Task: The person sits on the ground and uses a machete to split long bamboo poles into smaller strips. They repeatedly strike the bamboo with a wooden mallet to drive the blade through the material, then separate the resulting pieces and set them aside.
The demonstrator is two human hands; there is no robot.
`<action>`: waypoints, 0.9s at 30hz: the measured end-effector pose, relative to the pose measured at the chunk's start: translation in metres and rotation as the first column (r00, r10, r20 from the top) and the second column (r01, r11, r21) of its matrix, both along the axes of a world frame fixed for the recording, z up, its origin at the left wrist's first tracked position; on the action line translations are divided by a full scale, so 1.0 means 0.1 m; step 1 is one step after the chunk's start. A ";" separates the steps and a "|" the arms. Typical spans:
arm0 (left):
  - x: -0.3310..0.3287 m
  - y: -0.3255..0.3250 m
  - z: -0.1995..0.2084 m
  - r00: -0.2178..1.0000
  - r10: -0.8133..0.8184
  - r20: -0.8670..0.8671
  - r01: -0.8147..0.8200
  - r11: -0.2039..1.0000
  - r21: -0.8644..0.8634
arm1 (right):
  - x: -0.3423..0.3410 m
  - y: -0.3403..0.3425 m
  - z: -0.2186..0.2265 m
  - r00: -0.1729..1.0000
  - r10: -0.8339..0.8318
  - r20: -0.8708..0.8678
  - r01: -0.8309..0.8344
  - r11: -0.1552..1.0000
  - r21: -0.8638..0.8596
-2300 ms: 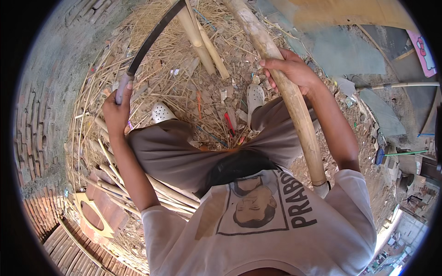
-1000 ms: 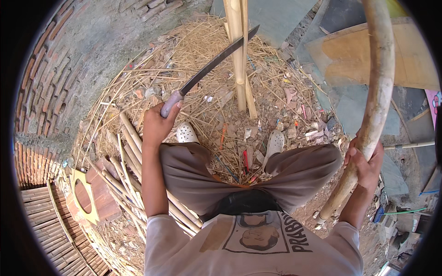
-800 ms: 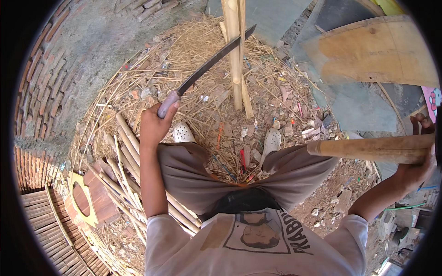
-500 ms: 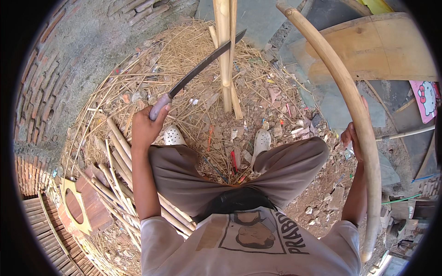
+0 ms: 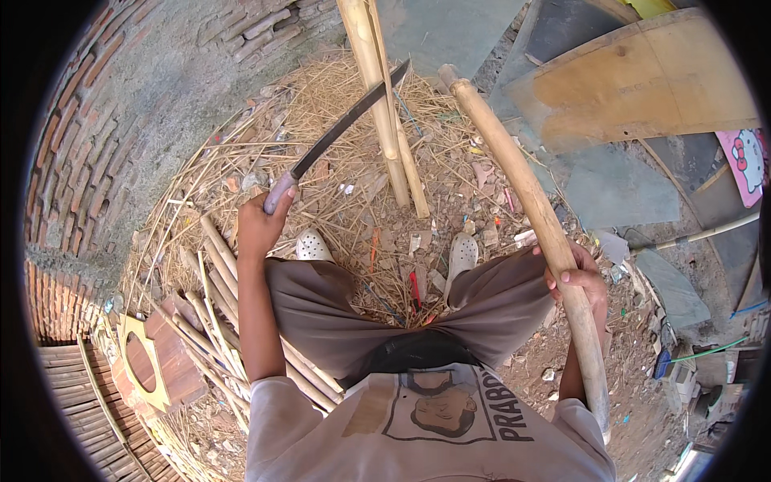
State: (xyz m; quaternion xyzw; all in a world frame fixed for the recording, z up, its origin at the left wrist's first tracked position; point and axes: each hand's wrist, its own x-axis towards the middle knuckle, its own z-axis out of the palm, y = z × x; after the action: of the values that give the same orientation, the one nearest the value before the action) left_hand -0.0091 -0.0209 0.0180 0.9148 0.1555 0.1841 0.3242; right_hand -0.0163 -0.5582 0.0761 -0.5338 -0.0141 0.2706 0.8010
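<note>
A thick, pale yellow bamboo pole (image 5: pixel 530 201) slants across the person's right side, the right hand (image 5: pixel 580 281) wrapped around it near its middle. The left hand (image 5: pixel 259 226) clenches the handle of a long, dark curved blade (image 5: pixel 337 132), its tip seemingly against two upright thin bamboo stalks (image 5: pixel 384 104) ahead.

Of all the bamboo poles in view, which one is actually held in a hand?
The thick pale pole slanting across the right side, gripped by the right hand. The thin upright poles ahead and the bundle on the ground at left are unheld.
</note>
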 end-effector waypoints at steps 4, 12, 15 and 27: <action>0.06 0.05 0.00 1.000 -0.004 -0.022 0.004 1.000 0.029 | 0.61 0.11 0.45 0.977 0.066 0.202 0.018 0.923 -0.385; 0.34 -0.08 -0.01 0.996 -0.023 -0.084 0.025 0.999 0.031 | 2.51 0.25 0.23 0.974 0.079 0.211 0.134 0.547 -0.826; 0.30 -0.05 -0.01 0.999 -0.003 -0.052 0.005 0.999 0.035 | 2.55 0.34 -0.13 0.814 0.283 0.507 0.477 0.173 -0.862; 0.05 -0.01 0.04 1.000 0.016 -0.027 -0.015 0.998 0.055 | 0.69 0.29 0.37 0.964 0.084 0.251 0.104 0.751 -0.653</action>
State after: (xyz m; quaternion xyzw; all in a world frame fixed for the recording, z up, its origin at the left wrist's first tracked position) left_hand -0.0041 -0.0218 0.0218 0.9245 0.1620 0.1783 0.2953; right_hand 0.0528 -0.5297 0.1128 -0.8134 -0.0215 0.1800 0.5528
